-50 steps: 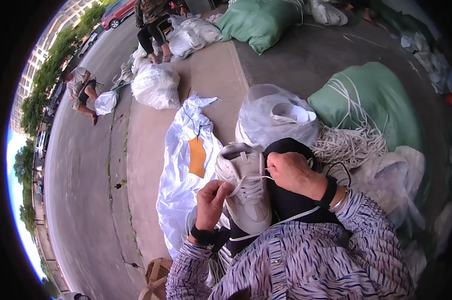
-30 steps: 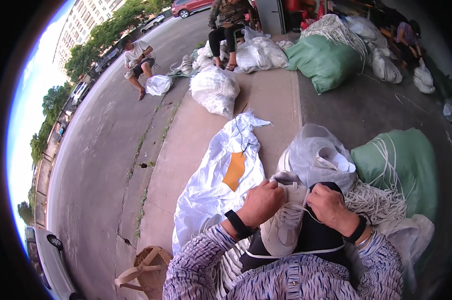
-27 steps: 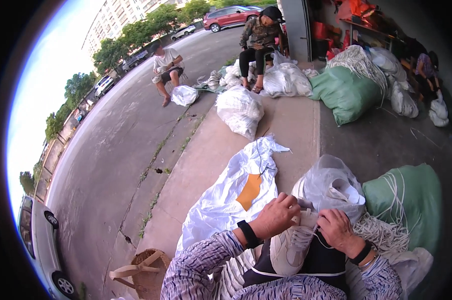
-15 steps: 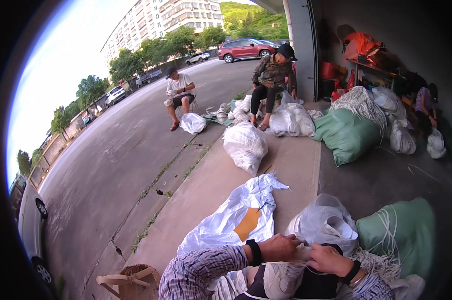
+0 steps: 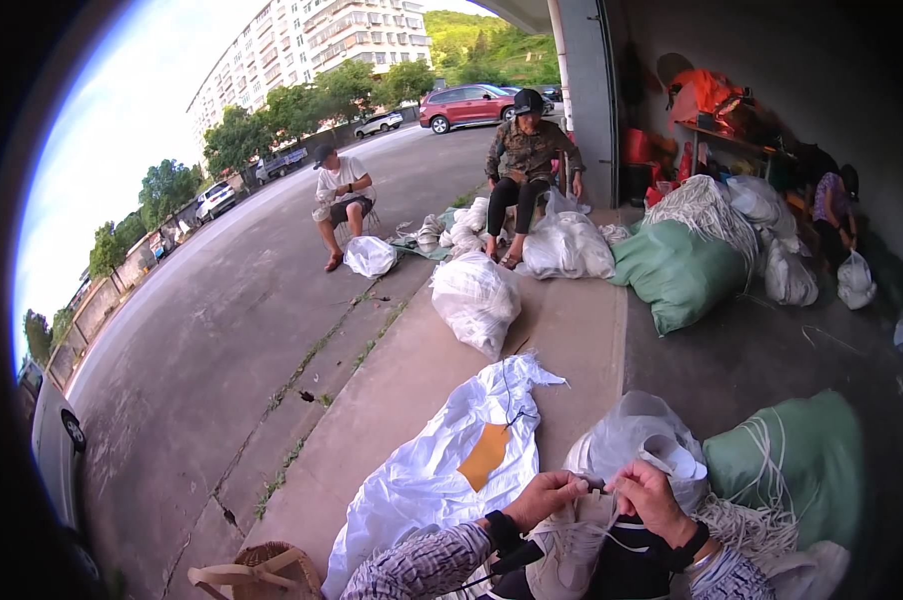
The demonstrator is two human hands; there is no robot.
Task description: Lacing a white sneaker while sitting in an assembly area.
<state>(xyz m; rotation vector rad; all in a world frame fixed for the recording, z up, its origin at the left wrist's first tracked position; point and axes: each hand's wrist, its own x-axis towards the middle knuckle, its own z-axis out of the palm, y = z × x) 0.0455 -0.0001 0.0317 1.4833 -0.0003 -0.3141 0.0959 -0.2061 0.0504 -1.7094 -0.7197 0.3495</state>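
A pale off-white shoe [image 5: 557, 565] rests on my lap, with thin white lace strands [image 5: 590, 540] hanging over it. Just above the shoe my left hand [image 5: 547, 498] is closed, its thumb and finger pinching a small dark piece [image 5: 594, 486] whose kind I cannot make out. My right hand [image 5: 655, 503] is pinched shut on a white shoelace, fingertips close to the left ones. One loose lace end curls out below the right hand over the dark cloth on my lap. Both wrists wear black bands.
Beyond my hands stand a clear plastic bag [image 5: 637, 430] and a green sack [image 5: 812, 460] beside a bundle of white laces [image 5: 747, 525]. A white woven sheet [image 5: 412, 500] lies ahead, a wicker basket [image 5: 272, 575] at left. Two people sit farther off among filled bags; another is at right.
My hands have come up off the shoe, and a dark piece and a loose lace now show at the fingertips. The person in the patterned jacket has straightened up.
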